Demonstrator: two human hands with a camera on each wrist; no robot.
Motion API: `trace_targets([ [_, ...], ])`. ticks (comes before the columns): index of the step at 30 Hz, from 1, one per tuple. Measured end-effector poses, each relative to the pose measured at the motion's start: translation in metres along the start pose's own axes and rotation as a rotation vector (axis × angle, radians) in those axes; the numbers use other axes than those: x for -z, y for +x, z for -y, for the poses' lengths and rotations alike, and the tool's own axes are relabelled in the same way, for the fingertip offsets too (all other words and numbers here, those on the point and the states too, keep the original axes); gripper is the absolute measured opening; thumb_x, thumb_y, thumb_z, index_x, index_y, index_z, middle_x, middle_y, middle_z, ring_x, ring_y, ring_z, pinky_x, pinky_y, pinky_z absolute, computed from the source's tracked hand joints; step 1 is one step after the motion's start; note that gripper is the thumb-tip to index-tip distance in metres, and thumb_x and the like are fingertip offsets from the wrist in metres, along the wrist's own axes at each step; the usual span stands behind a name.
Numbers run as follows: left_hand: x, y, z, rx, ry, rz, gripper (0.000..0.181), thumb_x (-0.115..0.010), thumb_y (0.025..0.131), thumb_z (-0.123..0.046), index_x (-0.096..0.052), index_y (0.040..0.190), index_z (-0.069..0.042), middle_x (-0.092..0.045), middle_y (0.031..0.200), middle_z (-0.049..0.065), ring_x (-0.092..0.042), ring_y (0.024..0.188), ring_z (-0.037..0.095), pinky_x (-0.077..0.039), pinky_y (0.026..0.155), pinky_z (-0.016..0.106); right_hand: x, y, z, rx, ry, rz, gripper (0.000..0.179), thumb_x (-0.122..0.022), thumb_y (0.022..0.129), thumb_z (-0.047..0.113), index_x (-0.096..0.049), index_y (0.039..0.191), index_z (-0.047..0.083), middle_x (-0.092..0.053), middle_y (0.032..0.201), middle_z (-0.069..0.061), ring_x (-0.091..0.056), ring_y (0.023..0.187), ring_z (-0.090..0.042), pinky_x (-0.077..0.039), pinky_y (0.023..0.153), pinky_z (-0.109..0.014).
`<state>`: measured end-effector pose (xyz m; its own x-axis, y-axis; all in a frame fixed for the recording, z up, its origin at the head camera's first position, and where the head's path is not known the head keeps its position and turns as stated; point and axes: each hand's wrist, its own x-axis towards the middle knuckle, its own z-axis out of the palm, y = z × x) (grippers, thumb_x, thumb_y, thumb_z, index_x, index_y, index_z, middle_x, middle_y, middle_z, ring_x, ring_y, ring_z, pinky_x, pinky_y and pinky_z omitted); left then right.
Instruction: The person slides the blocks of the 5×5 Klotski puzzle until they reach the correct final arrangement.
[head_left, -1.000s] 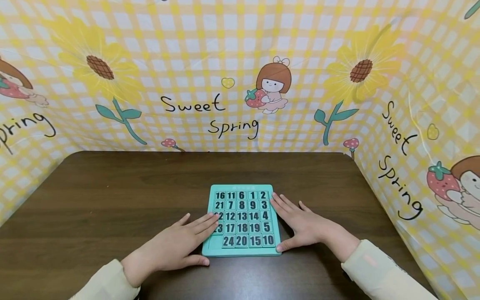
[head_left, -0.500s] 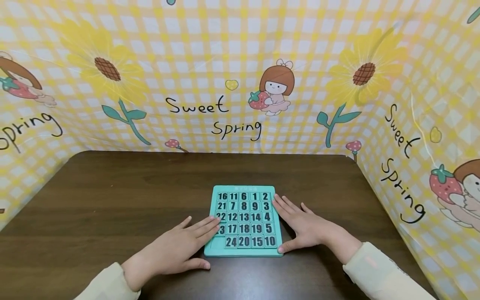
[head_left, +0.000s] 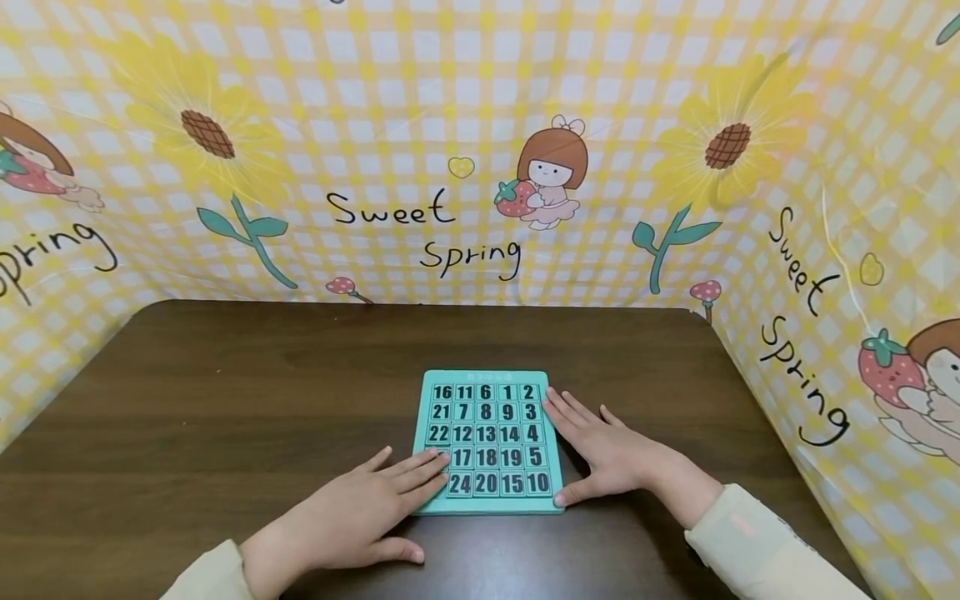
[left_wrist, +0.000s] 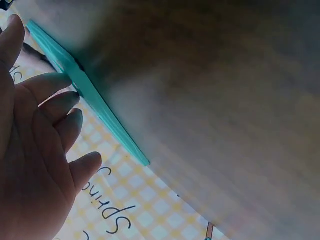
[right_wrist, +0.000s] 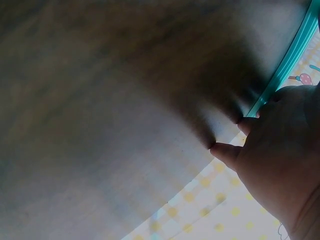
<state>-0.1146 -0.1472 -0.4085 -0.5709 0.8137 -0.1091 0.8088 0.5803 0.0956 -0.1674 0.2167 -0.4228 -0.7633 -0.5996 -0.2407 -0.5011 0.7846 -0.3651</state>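
A turquoise sliding number puzzle [head_left: 498,505] lies flat on the table, its numbered tiles in a square grid. My left hand [head_left: 356,512] reaches over the lower left of the board, fingers extended with the tips on the left column just below tile 22 [head_left: 438,433]. Those fingers cover the tile there and the corner under it. Along the right edge rests my right hand [head_left: 611,454], its straight fingers at the upper side and the thumb near the lower right corner. The left wrist view shows the puzzle's edge [left_wrist: 107,115] beside the fingertips.
The dark wooden table [head_left: 262,375] spreads around the board. A yellow checked cloth [head_left: 390,108] with printed flowers and lettering stands as a wall behind the table and along both sides.
My left hand has slid slightly toward me and to the right, uncovering tile 22 and covering tile 23's place and the gap's corner. The right hand stays against the board's edge.
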Motion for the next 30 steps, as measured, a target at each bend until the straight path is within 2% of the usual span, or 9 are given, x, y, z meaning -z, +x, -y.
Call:
trace_targets([
  [7,0.001,-0.002,0.001,0.032,-0.033,0.007,0.087,-0.039,0.094,-0.07,-0.034,0.156,-0.009,-0.028,0.165,0.006,-0.029,0.151,0.022,-0.035,0.112,0.061,-0.001,0.0,0.0,0.005,0.007,-0.001,0.125,-0.065,0.075,0.078,-0.004,0.161,0.012,0.004,0.169,-0.005,-0.001,0.156,-0.032,-0.012,0.114,-0.074],
  [14,-0.003,-0.006,-0.002,0.022,-0.054,-0.007,0.086,-0.04,0.095,-0.069,-0.034,0.155,-0.008,-0.029,0.164,0.007,-0.031,0.15,0.023,-0.037,0.11,0.061,-0.001,0.0,-0.001,0.003,-0.001,0.0,0.124,-0.065,0.075,0.078,-0.003,0.161,0.013,0.005,0.169,-0.005,-0.001,0.156,-0.032,-0.012,0.114,-0.074],
  [18,-0.004,-0.009,-0.004,0.029,-0.085,0.014,0.086,-0.04,0.095,-0.069,-0.033,0.156,-0.009,-0.027,0.165,0.006,-0.03,0.151,0.023,-0.037,0.11,0.061,-0.001,0.0,0.0,0.007,0.0,0.003,0.124,-0.064,0.076,0.077,-0.003,0.161,0.013,0.005,0.169,-0.005,-0.001,0.156,-0.032,-0.012,0.114,-0.074],
  [22,-0.005,-0.012,-0.007,0.02,-0.094,0.016,0.085,-0.04,0.095,-0.068,-0.032,0.156,-0.01,-0.026,0.165,0.006,-0.031,0.151,0.023,-0.039,0.109,0.061,0.0,-0.001,0.0,0.007,0.003,0.005,0.123,-0.065,0.076,0.077,-0.003,0.161,0.012,0.005,0.169,-0.006,-0.001,0.156,-0.032,-0.012,0.114,-0.074],
  [30,-0.005,-0.02,-0.013,-0.016,-0.069,-0.026,0.083,-0.04,0.096,-0.066,-0.034,0.155,-0.008,-0.029,0.164,0.008,-0.035,0.149,0.025,-0.042,0.106,0.06,0.0,-0.001,0.001,0.009,0.003,0.001,0.123,-0.065,0.076,0.077,-0.004,0.161,0.012,0.004,0.169,-0.006,-0.001,0.156,-0.033,-0.012,0.113,-0.075],
])
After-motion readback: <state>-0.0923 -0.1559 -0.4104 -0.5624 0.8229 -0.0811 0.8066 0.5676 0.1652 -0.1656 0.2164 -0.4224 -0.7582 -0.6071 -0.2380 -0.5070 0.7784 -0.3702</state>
